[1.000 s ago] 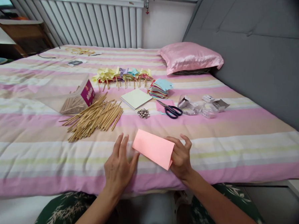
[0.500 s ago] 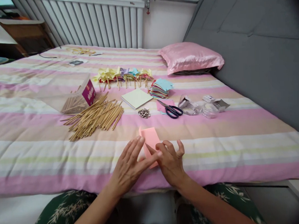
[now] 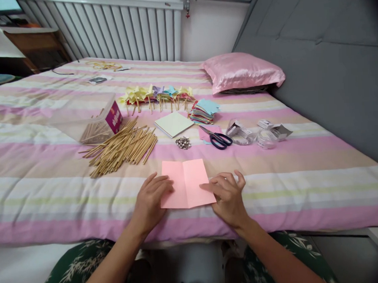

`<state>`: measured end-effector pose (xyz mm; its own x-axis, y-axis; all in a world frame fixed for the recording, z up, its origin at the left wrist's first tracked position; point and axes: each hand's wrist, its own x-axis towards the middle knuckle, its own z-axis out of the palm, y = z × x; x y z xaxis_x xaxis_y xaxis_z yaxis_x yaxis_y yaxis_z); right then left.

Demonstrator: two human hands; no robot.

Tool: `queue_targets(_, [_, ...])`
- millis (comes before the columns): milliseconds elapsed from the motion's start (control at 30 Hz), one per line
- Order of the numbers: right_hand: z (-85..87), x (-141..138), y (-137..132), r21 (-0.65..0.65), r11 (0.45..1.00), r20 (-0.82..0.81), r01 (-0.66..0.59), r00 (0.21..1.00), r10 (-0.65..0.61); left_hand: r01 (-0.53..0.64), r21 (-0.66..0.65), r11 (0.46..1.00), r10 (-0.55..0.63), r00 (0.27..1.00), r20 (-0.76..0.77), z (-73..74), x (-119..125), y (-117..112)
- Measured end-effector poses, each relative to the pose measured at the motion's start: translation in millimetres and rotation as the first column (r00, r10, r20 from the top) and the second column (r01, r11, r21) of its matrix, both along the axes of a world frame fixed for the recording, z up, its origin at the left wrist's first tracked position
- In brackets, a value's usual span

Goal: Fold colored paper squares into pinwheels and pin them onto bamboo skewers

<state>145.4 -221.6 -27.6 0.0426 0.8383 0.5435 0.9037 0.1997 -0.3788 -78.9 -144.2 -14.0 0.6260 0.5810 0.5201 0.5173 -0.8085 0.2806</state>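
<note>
A pink sheet of paper (image 3: 185,184) with a crease down its middle is spread over the near part of the bed. My left hand (image 3: 151,200) grips its left edge, fingers on top and thumb hidden beneath. On the opposite edge, my right hand (image 3: 228,196) holds the paper between fingers and thumb. Beyond the sheet lie a small heap of metal fasteners (image 3: 183,142) and dark-handled scissors (image 3: 216,138), which rest partly on a pink paper piece (image 3: 205,134). A pale square paper stack (image 3: 174,124) sits behind the fasteners.
Wooden sticks (image 3: 122,149) are piled at left beside a clear plastic box (image 3: 80,122). Several paper pinwheels (image 3: 155,93) lie in a row behind a stack of cut coloured papers (image 3: 204,111). Tape rolls (image 3: 239,132) are at right, and a pink pillow (image 3: 242,71) is farther back.
The pink paper was folded narrow with both hands close together on it. Now it is opened out flat, and my hands have moved apart to its two side edges.
</note>
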Motion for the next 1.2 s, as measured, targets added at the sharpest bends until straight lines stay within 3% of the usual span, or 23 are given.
queue_targets(100, [1.5, 11.4, 4.8, -0.02, 0.995, -0.073, -0.098, 0.993, 0.097, 0.006, -0.111, 0.994, -0.004, 1.0, 0.019, -7.8, -1.1, 1.9])
queue_targets(200, [3.8, 16.6, 9.0, -0.037, 0.973, -0.036, -0.23, 0.973, 0.228, 0.045, -0.161, 0.986, -0.043, 0.999, 0.015, -10.9, 0.5, 1.9])
queue_targets(333, [3.6, 18.7, 11.0, -0.083, 0.961, 0.045, -0.265, 0.962, 0.269, 0.098, -0.169, 0.981, -0.094, 0.995, 0.03, -12.2, 4.6, -0.2])
queue_targets(433, [0.0, 22.2, 9.4, -0.132, 0.949, 0.004, -0.285, 0.958, 0.288, 0.116, -0.187, 0.975, -0.112, 0.993, 0.028, -12.0, 6.6, -2.0])
queue_targets(600, [-6.9, 26.9, 6.9, -0.173, 0.95, -0.19, -0.259, 0.955, 0.226, 0.078, -0.229, 0.97, -0.069, 0.996, 0.049, -9.2, 5.8, -2.2])
queue_targets(767, [-7.5, 24.0, 12.7, -0.176, 0.96, -0.344, -0.218, 0.927, 0.147, -0.013, -0.297, 0.955, 0.073, 0.979, 0.191, -12.1, 7.6, -0.9])
queue_targets(967, [-1.8, 20.7, 18.2, -0.237, 0.966, -0.324, -0.109, 0.946, 0.027, -0.13, -0.408, 0.904, 0.209, 0.965, 0.156, -7.8, 10.9, -0.2])
queue_targets(1200, [-0.1, 15.1, 16.5, -0.237, 0.971, -0.336, -0.017, 0.94, -0.065, -0.298, -0.311, 0.902, 0.333, 0.941, 0.065, -5.9, 16.4, -11.6])
